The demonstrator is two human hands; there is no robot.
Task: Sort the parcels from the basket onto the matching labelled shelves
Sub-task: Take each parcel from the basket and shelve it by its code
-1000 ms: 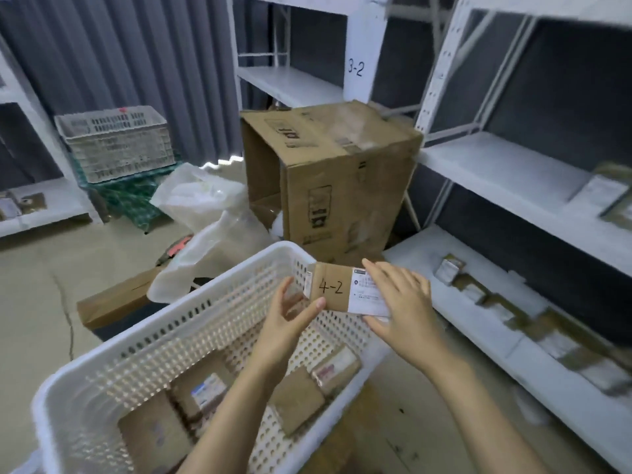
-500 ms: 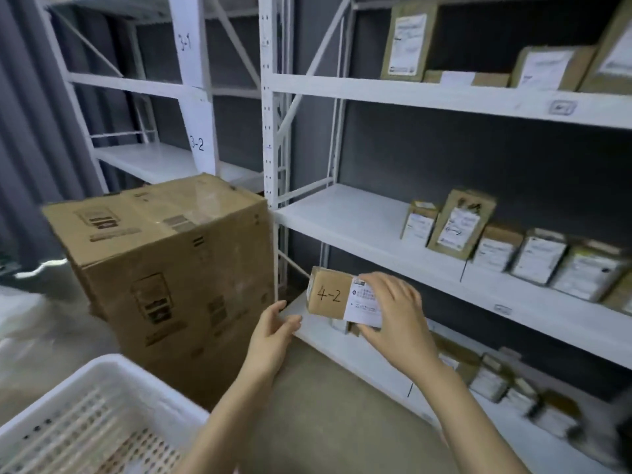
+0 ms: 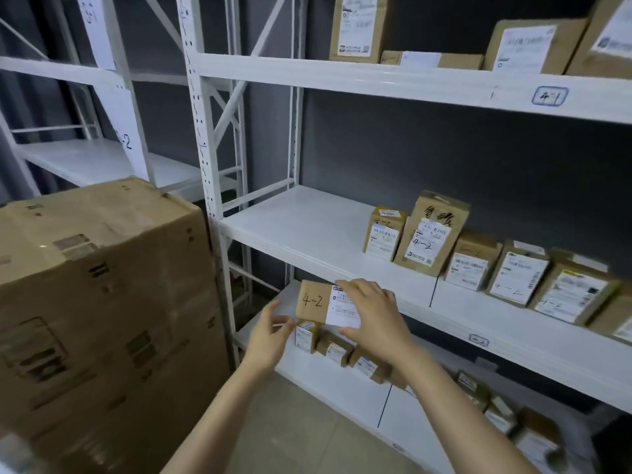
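Nearer the shelf [image 3: 307,241] than before, right hand [image 3: 372,313] grips the parcel [image 3: 313,301]; left hand [image 3: 268,331] hovers loose-fingered beside it.

Dark grey wall [image 3: 410,159], beige floor [image 3: 290,422] (faint tile seams)

parcel [image 3: 313,301]: the right hand [image 3: 372,313] covers the right part of its white label; the print that shows is too small to read
left hand [image 3: 270,331]: whether its fingers [image 3: 273,311] touch the parcel cannot be told
cardboard box [image 3: 102,302]: cut off at the left and bottom edges; printing blurred
top-shelf parcels [image 3: 359,29]: cut by the top and right edges
bottom-shelf parcels [image 3: 533,439]: blurred towards the right, some behind the right forearm
shelf tag [image 3: 478,340]: illegible
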